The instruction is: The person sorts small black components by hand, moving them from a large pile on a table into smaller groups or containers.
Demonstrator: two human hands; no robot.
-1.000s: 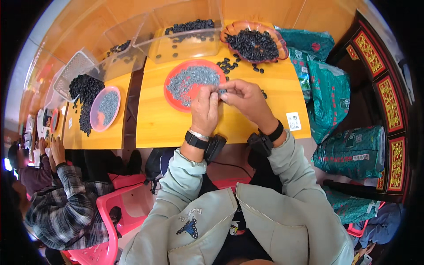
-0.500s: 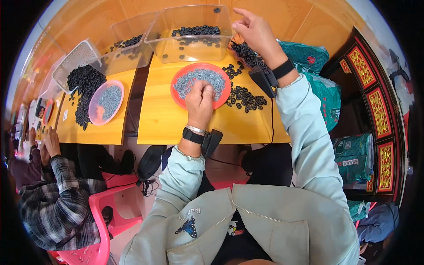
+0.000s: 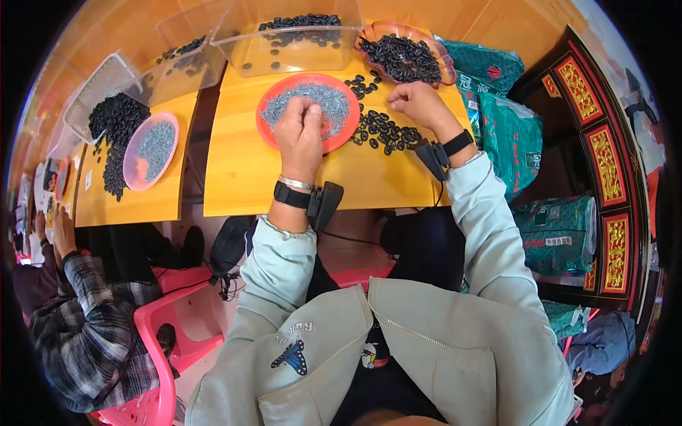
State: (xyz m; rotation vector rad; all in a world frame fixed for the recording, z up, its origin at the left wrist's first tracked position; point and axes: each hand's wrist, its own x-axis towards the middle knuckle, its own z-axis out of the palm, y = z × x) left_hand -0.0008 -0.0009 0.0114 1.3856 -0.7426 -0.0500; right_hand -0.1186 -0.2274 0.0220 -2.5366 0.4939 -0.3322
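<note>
Yellow tabletop (image 3: 238, 188) stretched before us, a clear bin (image 3: 298, 55) at its far side. Grey pieces (image 3: 334, 106) lay in a red dish (image 3: 338, 143) beneath and beyond our left hand (image 3: 298, 138); loose black pieces (image 3: 386, 133) lay just to the near left of our right hand (image 3: 420, 108), with more in a scalloped bowl (image 3: 448, 69) beyond it. Our left fingers were curled, the thumb close against them; our right thumb and index finger were drawn near together. We could not tell whether either grip held anything. Our left forearm reached straight ahead, while our right slanted leftward.
</note>
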